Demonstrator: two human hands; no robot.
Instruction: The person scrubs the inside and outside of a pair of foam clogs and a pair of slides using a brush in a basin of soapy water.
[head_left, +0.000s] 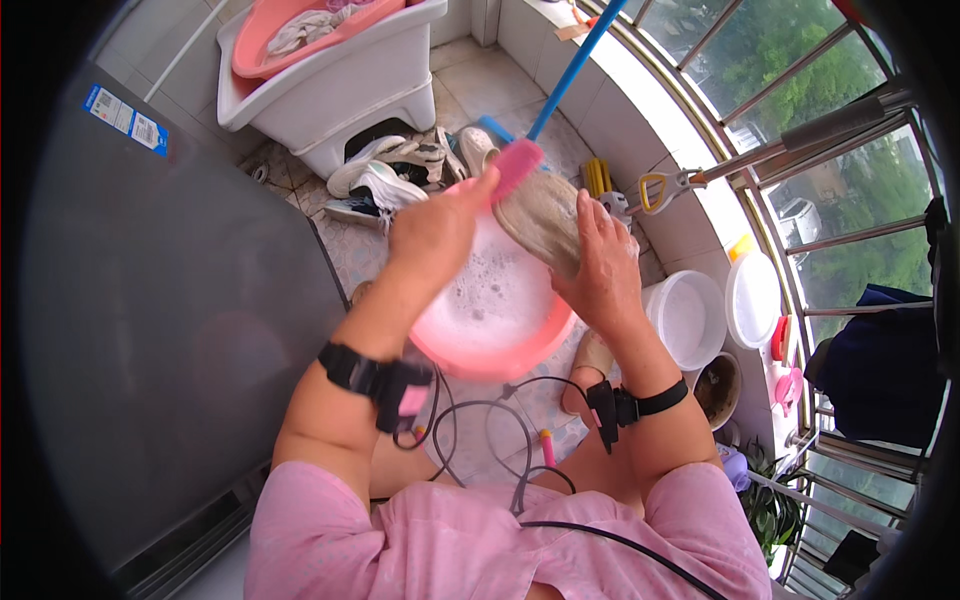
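Note:
My left hand (435, 232) is closed around the handle of a pink scrubbing brush (517, 169), whose head is at the toe end of a beige shoe (544, 217). With the fingers of my right hand (604, 262) I grip the shoe's other end. The shoe is held tilted over the far right part of a pink plastic basin (495, 364). Foamy water (487, 300) fills the basin, which stands on the tiled floor. The brush's bristles are hidden from view.
Several shoes (382, 180) lie beyond the basin, by a white washtub (360, 82). A blue-handled floor tool (574, 71) leans at the back. To the right are a white bucket (686, 319) and a plant pot (718, 390). A black cable (480, 405) loops before me; a grey appliance (187, 300) stands left.

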